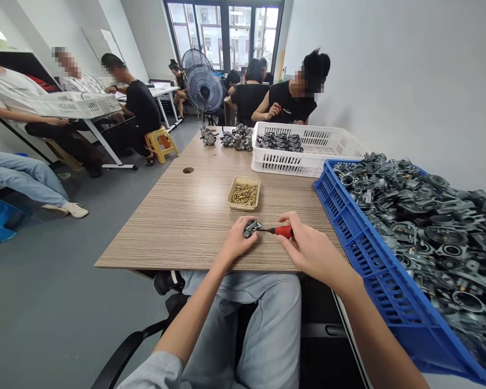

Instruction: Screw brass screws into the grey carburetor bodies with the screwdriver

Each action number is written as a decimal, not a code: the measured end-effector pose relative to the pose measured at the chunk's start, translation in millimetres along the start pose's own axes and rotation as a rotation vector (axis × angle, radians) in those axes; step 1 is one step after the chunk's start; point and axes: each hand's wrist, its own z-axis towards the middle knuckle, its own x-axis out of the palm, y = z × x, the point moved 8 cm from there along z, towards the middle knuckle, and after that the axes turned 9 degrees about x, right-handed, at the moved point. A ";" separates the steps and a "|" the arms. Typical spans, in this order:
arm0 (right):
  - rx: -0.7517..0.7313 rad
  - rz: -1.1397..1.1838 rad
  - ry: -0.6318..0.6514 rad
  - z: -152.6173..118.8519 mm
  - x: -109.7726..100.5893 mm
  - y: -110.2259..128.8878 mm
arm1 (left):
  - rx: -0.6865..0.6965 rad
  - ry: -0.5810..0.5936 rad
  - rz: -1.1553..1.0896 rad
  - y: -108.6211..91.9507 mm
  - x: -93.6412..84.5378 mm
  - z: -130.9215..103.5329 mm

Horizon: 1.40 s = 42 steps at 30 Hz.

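Note:
Near the front edge of the wood-grain table [178, 227], my left hand [238, 240] is closed round a small grey metal part [251, 229]. My right hand [302, 242] grips the red handle of a screwdriver [283, 231]. Its dark shaft points left, and the tip meets the metal part; the exact contact spot is too small to make out. Just beyond my hands sits a cream tray [229, 204] with many small brass pieces [244, 195] in it.
A blue crate [348, 229] heaped with grey metal parts stands at the right. Behind it is a white crate [283, 165] with dark parts. Several metal assemblies [237, 138] lie at the table's far end. A person [295, 97] sits across; others and a fan [204, 89] are farther back.

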 end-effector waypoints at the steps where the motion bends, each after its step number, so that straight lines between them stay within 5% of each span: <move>1: -0.026 0.030 0.015 -1.6 0.1 1.2 | 0.001 -0.001 -0.002 -0.2 -0.1 0.0; 10: -0.084 0.083 0.095 -6.7 1.9 6.9 | -0.005 -0.001 0.002 1.8 0.3 -0.3; 30: 0.255 -0.450 -0.144 8.6 -4.4 -8.6 | -0.010 -0.001 0.004 3.4 0.9 -1.0; 42: 0.017 -0.060 -0.033 0.9 -0.8 2.3 | -0.002 -0.004 -0.005 -0.9 -1.0 0.3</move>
